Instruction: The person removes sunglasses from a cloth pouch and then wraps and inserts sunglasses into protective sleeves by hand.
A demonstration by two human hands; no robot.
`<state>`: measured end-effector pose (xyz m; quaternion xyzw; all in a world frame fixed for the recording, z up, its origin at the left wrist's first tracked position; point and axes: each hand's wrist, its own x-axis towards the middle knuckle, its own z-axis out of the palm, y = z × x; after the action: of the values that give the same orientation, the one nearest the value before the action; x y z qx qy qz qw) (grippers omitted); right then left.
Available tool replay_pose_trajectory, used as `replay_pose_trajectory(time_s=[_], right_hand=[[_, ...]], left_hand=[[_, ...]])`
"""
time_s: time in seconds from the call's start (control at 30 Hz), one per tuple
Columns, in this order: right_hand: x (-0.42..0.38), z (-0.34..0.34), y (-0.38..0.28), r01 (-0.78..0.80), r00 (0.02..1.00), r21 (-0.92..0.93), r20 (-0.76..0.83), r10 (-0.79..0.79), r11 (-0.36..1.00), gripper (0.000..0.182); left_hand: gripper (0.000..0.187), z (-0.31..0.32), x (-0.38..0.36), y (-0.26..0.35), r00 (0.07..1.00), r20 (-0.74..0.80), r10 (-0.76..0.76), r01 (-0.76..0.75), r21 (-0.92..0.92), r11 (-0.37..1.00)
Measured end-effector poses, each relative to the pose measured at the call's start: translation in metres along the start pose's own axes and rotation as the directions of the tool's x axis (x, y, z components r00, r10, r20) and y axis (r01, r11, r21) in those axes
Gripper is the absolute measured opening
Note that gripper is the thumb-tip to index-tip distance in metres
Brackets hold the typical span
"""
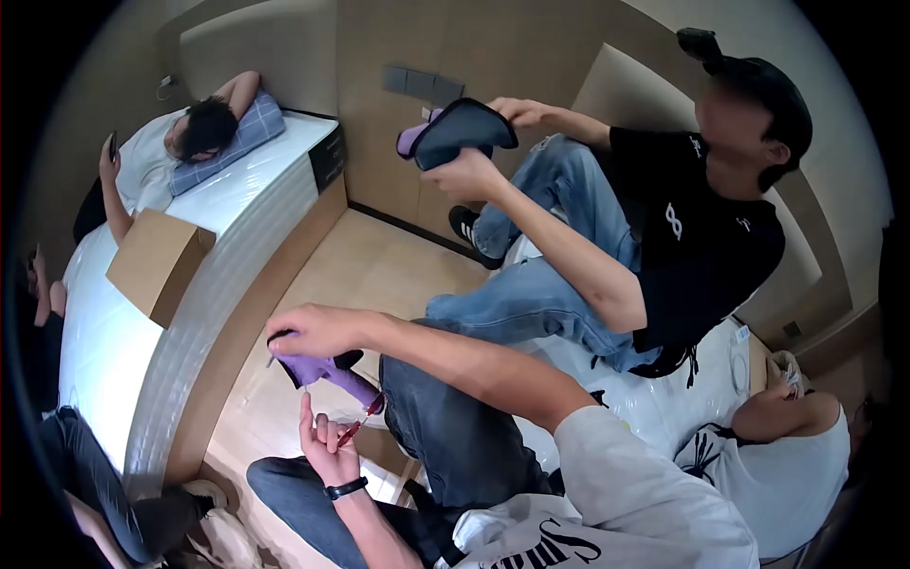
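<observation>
My right hand (327, 329) reaches in from the right, its fingers closed on a purple fabric piece (303, 362) with black edging. A purple tube-like part (355, 387) of it hangs down to the right. Below it is my left hand (332, 450), with a black band on the wrist. Its lower fingers are curled round a small red tool (351, 434), while the index finger points up at the lower edge of the fabric. What kind of tool it is cannot be made out clearly.
At the upper right, a seated person (711, 218) holds a dark grey and purple piece (464, 133). Another person (147, 156) lies on the plastic-covered mattress (95, 332) at left, near a cardboard box (161, 266). More people are at the lower left and right edges.
</observation>
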<state>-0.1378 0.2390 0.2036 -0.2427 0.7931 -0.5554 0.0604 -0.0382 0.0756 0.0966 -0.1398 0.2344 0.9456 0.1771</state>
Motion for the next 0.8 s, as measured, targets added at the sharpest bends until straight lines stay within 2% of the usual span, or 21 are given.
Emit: replay_pose_trajectory(time_s=[0.03,0.1,0.17,0.23,0.27,0.33,0.43,0.47,0.5,0.53,0.57,0.6,0.67,0.73,0.8], right_hand=[[-0.002,0.001,-0.002,-0.003,1.000,0.000,-0.009,0.003,1.000,0.021],[-0.003,0.003,-0.007,0.031,0.996,-0.162,0.091,-0.017,0.986,0.023],[-0.007,0.006,-0.016,0.054,0.997,-0.230,0.072,-0.038,0.972,0.022],[-0.006,0.012,-0.018,0.140,0.988,-0.198,-0.037,-0.151,0.970,0.021],[-0.004,0.011,-0.019,0.140,0.988,-0.199,-0.040,-0.151,0.970,0.021],[-0.004,0.006,-0.025,0.100,0.975,-0.130,-0.186,-0.124,0.986,0.020],[-0.002,0.004,-0.021,0.133,0.965,-0.082,-0.217,-0.148,0.988,0.020],[-0.002,0.006,-0.017,0.128,0.983,-0.064,-0.121,-0.135,0.990,0.021],[-0.003,0.009,-0.016,0.128,0.984,-0.057,-0.121,-0.134,0.990,0.021],[-0.005,0.014,-0.015,0.099,0.994,-0.056,0.044,-0.097,0.993,0.020],[-0.007,0.017,-0.015,0.073,0.977,-0.062,0.205,-0.059,0.995,0.020],[-0.007,0.018,-0.014,0.011,0.953,-0.077,0.302,0.013,0.997,0.020],[-0.005,0.019,-0.014,0.003,0.935,-0.078,0.354,0.025,0.997,0.020],[-0.005,0.019,-0.013,-0.004,0.911,-0.083,0.410,0.038,0.997,0.020],[-0.005,0.017,-0.010,-0.018,0.897,-0.046,0.441,0.036,0.999,0.021]], left_hand=[[0.040,0.000,0.000,-0.001,1.000,0.003,-0.008,0.008,0.005,1.000],[0.034,0.007,-0.002,-0.002,0.979,-0.135,0.153,-0.140,0.105,0.985],[0.031,0.008,-0.003,-0.003,0.962,-0.118,0.244,-0.212,0.233,0.949],[0.033,0.015,-0.005,-0.002,0.937,-0.149,0.315,-0.253,0.333,0.908],[0.033,0.017,-0.005,-0.002,0.938,-0.147,0.314,-0.252,0.335,0.908],[0.038,0.018,-0.006,-0.003,0.923,-0.175,0.342,-0.254,0.390,0.885],[0.049,0.022,-0.008,-0.003,0.920,-0.134,0.369,-0.276,0.447,0.851],[0.049,0.024,-0.010,-0.003,0.919,-0.137,0.371,-0.276,0.449,0.850],[0.053,0.032,-0.013,-0.003,0.916,-0.098,0.388,-0.296,0.487,0.822],[0.058,0.039,-0.016,-0.005,0.912,-0.062,0.405,-0.315,0.525,0.791],[0.061,0.046,-0.019,-0.009,0.899,-0.104,0.425,-0.324,0.496,0.806],[0.054,0.041,-0.017,-0.009,0.910,-0.070,0.409,-0.321,0.506,0.801],[0.046,0.037,-0.014,-0.007,0.917,-0.040,0.397,-0.321,0.514,0.795],[0.027,0.036,-0.014,-0.004,0.918,-0.016,0.396,-0.336,0.497,0.800],[0.022,0.024,-0.011,-0.001,0.907,0.019,0.421,-0.374,0.499,0.782]])
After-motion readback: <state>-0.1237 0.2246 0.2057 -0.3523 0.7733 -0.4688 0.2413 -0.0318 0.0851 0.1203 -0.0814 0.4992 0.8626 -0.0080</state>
